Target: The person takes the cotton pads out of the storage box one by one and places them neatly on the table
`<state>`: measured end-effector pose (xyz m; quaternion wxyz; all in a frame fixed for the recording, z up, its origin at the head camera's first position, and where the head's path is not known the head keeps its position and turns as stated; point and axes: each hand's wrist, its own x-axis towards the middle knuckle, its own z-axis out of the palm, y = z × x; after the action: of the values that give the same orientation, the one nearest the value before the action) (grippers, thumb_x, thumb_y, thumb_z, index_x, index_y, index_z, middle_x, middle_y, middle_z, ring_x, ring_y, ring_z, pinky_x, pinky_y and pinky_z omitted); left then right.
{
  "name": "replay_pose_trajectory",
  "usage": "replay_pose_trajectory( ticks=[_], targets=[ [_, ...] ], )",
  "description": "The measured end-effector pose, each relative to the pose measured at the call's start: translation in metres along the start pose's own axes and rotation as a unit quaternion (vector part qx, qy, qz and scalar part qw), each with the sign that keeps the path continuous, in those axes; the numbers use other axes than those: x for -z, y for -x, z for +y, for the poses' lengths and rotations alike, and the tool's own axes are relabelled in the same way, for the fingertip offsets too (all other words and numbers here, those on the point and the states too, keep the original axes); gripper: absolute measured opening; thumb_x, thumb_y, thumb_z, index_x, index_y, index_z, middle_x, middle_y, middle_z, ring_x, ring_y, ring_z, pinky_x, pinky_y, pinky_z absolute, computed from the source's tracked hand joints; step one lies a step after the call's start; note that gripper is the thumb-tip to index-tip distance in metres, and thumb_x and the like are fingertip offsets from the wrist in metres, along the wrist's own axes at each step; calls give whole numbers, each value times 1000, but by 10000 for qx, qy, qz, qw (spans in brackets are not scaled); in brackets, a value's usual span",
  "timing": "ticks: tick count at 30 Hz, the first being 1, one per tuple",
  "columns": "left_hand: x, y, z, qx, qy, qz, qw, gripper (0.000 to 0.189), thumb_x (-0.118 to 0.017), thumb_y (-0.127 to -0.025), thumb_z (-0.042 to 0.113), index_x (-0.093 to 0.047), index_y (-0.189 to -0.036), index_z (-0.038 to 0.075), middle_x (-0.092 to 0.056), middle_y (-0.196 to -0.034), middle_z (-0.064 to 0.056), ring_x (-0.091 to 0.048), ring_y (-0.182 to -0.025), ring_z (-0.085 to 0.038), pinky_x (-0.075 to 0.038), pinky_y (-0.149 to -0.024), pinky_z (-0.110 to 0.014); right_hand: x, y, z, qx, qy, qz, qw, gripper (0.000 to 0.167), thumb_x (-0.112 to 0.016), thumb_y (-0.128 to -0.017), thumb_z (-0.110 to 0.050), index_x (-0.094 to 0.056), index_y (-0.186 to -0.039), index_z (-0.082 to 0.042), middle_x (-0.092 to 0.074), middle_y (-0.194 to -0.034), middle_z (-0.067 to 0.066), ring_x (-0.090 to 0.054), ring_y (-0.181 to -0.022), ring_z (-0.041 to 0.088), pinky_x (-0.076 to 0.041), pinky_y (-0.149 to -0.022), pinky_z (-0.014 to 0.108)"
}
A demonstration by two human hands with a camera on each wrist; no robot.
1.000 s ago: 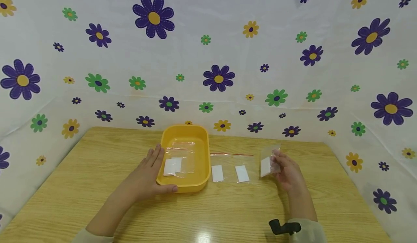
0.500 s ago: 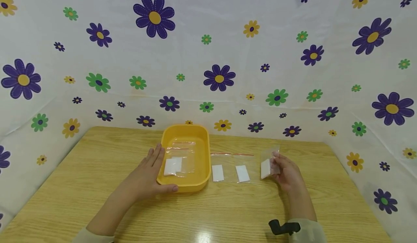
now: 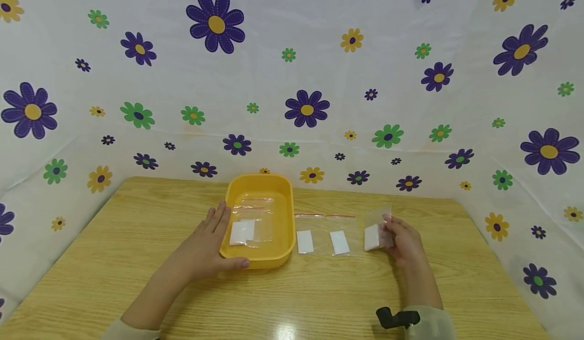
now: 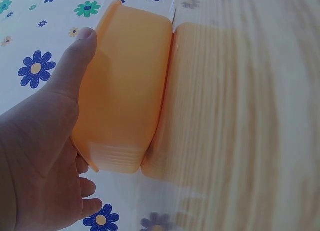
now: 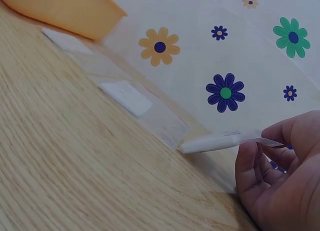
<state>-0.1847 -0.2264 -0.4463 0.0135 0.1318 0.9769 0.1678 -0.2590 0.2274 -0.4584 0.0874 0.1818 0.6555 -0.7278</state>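
Note:
My left hand point(image 3: 201, 249) rests on the left side and near corner of a yellow plastic tray point(image 3: 288, 228), fingers straight along its rim and thumb at the near edge. In the left wrist view the thumb lies against the tray's wall point(image 4: 125, 81). Between thumb and fingers, my right hand point(image 3: 406, 241) pinches a small clear zip bag point(image 3: 371, 237) with a white block inside. The bag is tilted, its lower end at or just above the table; the right wrist view shows the white block point(image 5: 210, 142) nearly edge-on.
Two red-lined zip bags, each with a white piece, lie side by side right of the tray: one near it point(image 3: 305, 242), one farther right point(image 3: 339, 242). Overlapping bags point(image 3: 242, 232) lie inside the tray. A flowered cloth point(image 3: 319, 66) stands behind the wooden table point(image 3: 255, 304).
The bag in my right hand has come down slightly and its face has turned a little more toward the head camera. The left hand and the tray stay still.

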Motion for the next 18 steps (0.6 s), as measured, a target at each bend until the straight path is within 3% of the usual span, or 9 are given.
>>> replay_pose_trajectory(
  ticks=[5,8,11,13,18],
  targets=[
    [-1,0,-1,19,-3,-24,10000,134,-56,-71,89,-7,-159,0,2,-168,-17,-6,-152,-43,-17,-121,-59,-1,-1,1,176,414,179,9988,46,-48,-105,-18,-44,-149,-3,-65,-93,-11,-57,-87,3,-51,-75,18],
    [0,0,0,13,36,-29,10000,133,-56,-72,88,-7,-159,0,3,-168,-17,-5,-152,-43,-16,-121,-59,-4,0,1,363,945,381,9941,46,-49,-104,-18,-46,-147,-2,-65,-111,0,-56,-98,8,-50,-80,17],
    [1,1,2,-5,63,-8,10000,132,-57,-73,87,-8,-159,-1,2,-167,-17,-5,-152,-43,-16,-121,-60,-6,2,1,611,1607,534,9837,46,-50,-102,-19,-49,-145,-2,-57,-136,12,-52,-115,17,-47,-92,23],
    [2,2,2,-8,68,5,10000,132,-57,-73,86,-8,-159,-1,2,-167,-18,-6,-152,-44,-16,-121,-60,-7,4,0,785,1949,587,9759,47,-50,-101,-19,-49,-145,-2,-50,-145,17,-48,-122,23,-45,-98,30],
    [3,3,3,-15,72,-22,10000,132,-56,-73,87,-7,-159,-2,2,-167,-19,-6,-152,-44,-16,-121,-60,-9,7,1,1165,2722,956,9504,48,-51,-98,-20,-54,-142,-2,-59,-131,20,-53,-115,27,-49,-90,30]
  ],
)
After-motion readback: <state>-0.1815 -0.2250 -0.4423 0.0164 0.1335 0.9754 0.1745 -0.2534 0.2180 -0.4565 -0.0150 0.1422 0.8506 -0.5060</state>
